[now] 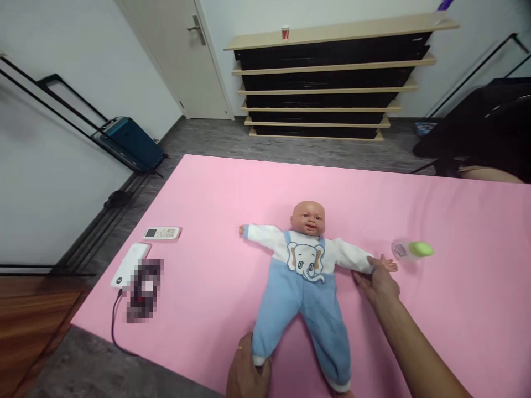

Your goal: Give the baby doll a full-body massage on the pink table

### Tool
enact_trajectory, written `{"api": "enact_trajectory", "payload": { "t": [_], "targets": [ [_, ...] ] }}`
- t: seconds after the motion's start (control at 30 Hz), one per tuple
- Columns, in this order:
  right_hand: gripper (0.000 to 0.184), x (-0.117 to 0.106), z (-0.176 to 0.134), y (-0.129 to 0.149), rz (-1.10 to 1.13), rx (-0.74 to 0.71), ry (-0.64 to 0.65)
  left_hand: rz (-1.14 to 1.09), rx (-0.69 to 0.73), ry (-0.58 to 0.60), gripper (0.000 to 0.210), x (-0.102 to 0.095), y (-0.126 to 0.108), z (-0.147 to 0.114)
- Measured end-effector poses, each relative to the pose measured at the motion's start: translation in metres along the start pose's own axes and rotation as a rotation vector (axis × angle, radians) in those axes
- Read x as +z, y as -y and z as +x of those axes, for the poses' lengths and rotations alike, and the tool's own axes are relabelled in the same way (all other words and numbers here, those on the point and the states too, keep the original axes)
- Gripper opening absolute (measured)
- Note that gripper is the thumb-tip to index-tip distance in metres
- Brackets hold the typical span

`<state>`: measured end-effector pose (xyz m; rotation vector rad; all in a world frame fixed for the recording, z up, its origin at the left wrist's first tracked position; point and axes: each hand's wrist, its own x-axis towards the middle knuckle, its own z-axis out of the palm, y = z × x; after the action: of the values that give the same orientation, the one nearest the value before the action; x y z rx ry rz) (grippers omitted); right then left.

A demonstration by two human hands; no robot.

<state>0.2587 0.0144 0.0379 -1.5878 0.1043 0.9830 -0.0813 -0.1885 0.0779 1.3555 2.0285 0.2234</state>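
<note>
A baby doll (305, 265) lies face up on the pink tabletop (207, 265), its arms spread wide. It wears a white top with an elephant design and light blue dungarees. At the bottom of the view, my left hand (248, 371) grips the doll's leg by the ankle cuff; some of its fingers are hidden under the leg. My right hand (380, 282) holds the sleeve of the doll's other-side arm near the wrist, thumb and fingers on either side. Just beyond that arm lies a small clear baby bottle (409, 250) with a green cap.
On the table's left lie a white remote (161, 233), a white power bank (129, 268) with a black cable, and a pixelated dark item (145, 290). Beyond the table are a blue suitcase (128, 145), a stacked shelf (332, 69) with a paper cup (285, 32), and a person in black (485, 121).
</note>
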Motion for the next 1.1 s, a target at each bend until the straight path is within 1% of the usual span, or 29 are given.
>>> {"api": "enact_trajectory", "payload": {
  "t": [0.03,0.1,0.17,0.27,0.37,0.47,0.53,0.6,0.63,0.7,0.77,0.83,0.87,0.93,0.97,1.03,1.1],
  "targets": [
    [0.043,0.001,0.004,0.001,0.016,-0.008,-0.006,-0.024,0.003,0.024,0.053,-0.008,0.002,0.002],
    [0.046,0.002,0.013,0.002,0.038,0.021,-0.005,-0.068,0.029,0.040,0.055,-0.022,0.007,0.007],
    [0.046,0.002,0.020,0.001,0.069,0.039,0.040,-0.105,0.050,0.033,0.057,-0.029,0.013,0.012],
    [0.050,0.000,0.030,0.000,0.122,0.045,0.084,-0.153,0.036,0.011,0.059,-0.029,0.021,0.017],
    [0.053,-0.001,0.035,0.002,0.175,0.083,0.129,-0.150,-0.011,-0.007,0.054,-0.023,0.027,0.015],
    [0.050,-0.001,0.035,0.008,0.197,0.130,0.167,-0.129,-0.041,0.020,0.047,-0.023,0.030,0.012],
    [0.049,0.000,0.028,0.013,0.167,0.115,0.191,-0.118,-0.024,0.043,0.044,-0.025,0.033,0.009],
    [0.052,0.001,0.015,0.021,0.110,0.041,0.210,-0.099,0.034,0.042,0.043,-0.029,0.037,0.007],
    [0.054,0.002,0.006,0.027,0.071,-0.015,0.218,-0.088,0.075,0.022,0.042,-0.030,0.039,0.006],
    [0.060,0.006,-0.017,0.038,-0.039,-0.142,0.245,-0.058,0.142,-0.060,0.041,-0.033,0.043,0.005],
    [0.061,0.013,-0.043,0.046,-0.185,-0.316,0.274,-0.017,0.206,-0.133,0.039,-0.035,0.045,0.004],
    [0.058,0.020,-0.069,0.050,-0.345,-0.483,0.314,0.035,0.303,-0.141,0.038,-0.036,0.043,0.005],
    [0.055,0.024,-0.081,0.048,-0.410,-0.541,0.348,0.063,0.372,-0.138,0.037,-0.037,0.039,0.007],
    [0.048,0.031,-0.101,0.041,-0.548,-0.622,0.430,0.112,0.536,-0.151,0.036,-0.038,0.025,0.011],
    [0.045,0.033,-0.109,0.035,-0.631,-0.666,0.468,0.129,0.612,-0.163,0.036,-0.038,0.014,0.014],
    [0.034,0.037,-0.122,0.024,-0.840,-0.790,0.541,0.127,0.732,-0.169,0.037,-0.037,-0.015,0.020],
    [0.026,0.040,-0.133,0.014,-1.071,-0.937,0.587,0.097,0.809,-0.124,0.034,-0.032,-0.047,0.024]
  ]
}}
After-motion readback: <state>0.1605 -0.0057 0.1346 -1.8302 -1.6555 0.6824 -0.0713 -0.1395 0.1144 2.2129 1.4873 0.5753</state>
